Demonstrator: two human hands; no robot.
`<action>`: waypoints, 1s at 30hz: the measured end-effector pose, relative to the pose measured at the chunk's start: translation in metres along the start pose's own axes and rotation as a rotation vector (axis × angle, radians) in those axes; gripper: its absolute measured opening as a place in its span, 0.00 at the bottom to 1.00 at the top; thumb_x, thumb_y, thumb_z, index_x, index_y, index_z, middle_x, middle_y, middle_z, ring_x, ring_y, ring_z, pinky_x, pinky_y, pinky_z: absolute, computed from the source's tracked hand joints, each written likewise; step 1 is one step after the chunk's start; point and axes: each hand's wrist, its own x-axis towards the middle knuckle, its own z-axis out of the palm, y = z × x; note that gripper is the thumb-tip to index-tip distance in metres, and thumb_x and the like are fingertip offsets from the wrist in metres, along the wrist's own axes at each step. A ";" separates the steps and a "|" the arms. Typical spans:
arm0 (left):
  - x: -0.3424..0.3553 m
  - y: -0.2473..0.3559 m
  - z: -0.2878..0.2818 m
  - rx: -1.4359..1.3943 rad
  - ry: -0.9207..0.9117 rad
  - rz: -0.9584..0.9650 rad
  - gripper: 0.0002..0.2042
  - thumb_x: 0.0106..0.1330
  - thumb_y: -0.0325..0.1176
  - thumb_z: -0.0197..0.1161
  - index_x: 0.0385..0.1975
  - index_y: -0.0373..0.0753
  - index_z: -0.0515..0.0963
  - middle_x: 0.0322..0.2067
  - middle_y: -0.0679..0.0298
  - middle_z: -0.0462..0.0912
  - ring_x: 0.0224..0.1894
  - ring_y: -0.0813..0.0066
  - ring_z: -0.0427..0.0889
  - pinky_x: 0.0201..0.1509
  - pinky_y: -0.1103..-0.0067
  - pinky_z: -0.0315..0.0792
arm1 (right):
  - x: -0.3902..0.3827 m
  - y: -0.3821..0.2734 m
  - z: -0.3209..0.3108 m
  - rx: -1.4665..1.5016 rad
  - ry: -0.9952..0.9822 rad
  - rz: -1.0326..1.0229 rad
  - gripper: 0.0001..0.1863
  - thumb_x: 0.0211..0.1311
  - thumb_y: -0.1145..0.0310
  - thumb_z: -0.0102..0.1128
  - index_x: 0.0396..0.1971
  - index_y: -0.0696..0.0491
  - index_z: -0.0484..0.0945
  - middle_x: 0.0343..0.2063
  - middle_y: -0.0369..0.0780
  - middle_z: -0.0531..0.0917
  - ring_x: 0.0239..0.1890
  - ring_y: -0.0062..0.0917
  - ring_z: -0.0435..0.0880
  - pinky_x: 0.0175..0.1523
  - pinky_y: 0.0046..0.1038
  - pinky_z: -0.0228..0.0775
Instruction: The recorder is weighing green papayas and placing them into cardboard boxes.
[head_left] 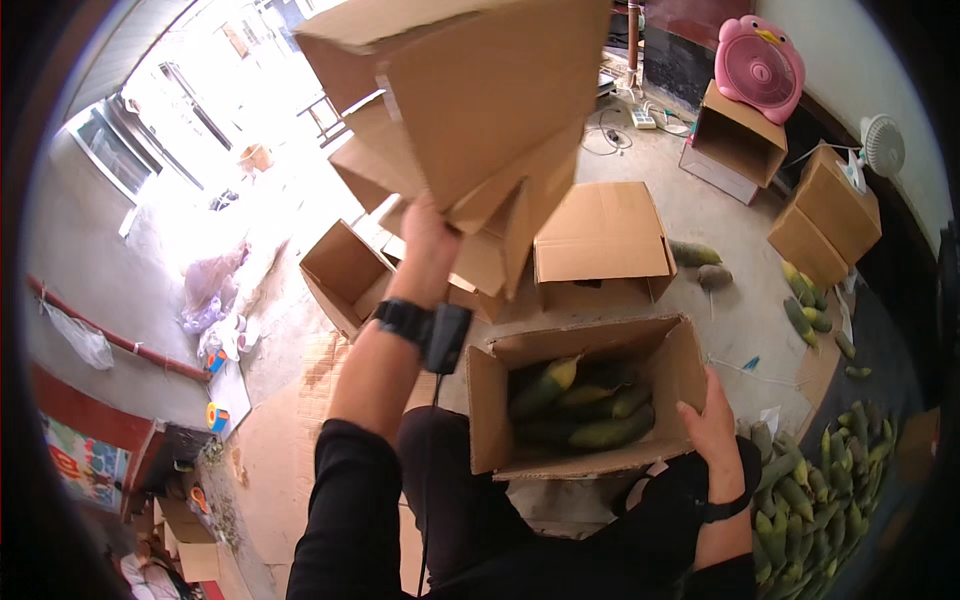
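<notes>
My left hand (pixel 430 238) is raised and closed on a large empty-looking cardboard box (pixel 490 100), holding it tilted up by its lower part, with loose flaps hanging. Before my lap, an open cardboard box (pixel 590 470) holds several long dark-green vegetables (pixel 612 430) with paler yellow-green ends, like green radishes. My right hand (pixel 710 415) grips this box's right wall, thumb at the near corner; its other fingers are partly hidden behind the cardboard. A black device is strapped to my left wrist.
A closed cardboard box (pixel 603 235) stands just beyond, and an open box (pixel 345 270) lies to the left. A big heap of green vegetables (pixel 825 490) lies at the right on dark sheeting. Farther back are a pink fan (pixel 760 70), a white fan (pixel 883 147) and a power strip (pixel 642 119).
</notes>
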 end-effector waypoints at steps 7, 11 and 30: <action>0.033 -0.116 0.006 -0.138 0.049 -0.169 0.16 0.60 0.28 0.62 0.47 0.32 0.72 0.43 0.57 0.80 0.43 0.62 0.81 0.44 0.67 0.79 | 0.004 0.002 0.000 0.025 -0.048 0.066 0.37 0.53 0.76 0.61 0.64 0.59 0.56 0.56 0.51 0.71 0.58 0.36 0.71 0.59 0.30 0.65; 0.028 -0.151 -0.006 -0.148 0.152 -0.288 0.17 0.63 0.33 0.63 0.48 0.33 0.72 0.43 0.58 0.80 0.43 0.62 0.81 0.44 0.66 0.79 | 0.005 0.007 0.002 -0.038 -0.043 -0.003 0.36 0.53 0.77 0.60 0.63 0.59 0.57 0.55 0.50 0.71 0.57 0.35 0.72 0.58 0.30 0.65; -0.002 0.019 -0.106 0.899 -0.107 -0.366 0.19 0.68 0.40 0.55 0.54 0.37 0.71 0.49 0.60 0.77 0.48 0.66 0.78 0.45 0.70 0.77 | 0.008 0.000 0.005 0.140 -0.094 0.048 0.32 0.54 0.76 0.59 0.60 0.58 0.60 0.50 0.49 0.75 0.53 0.37 0.75 0.59 0.31 0.64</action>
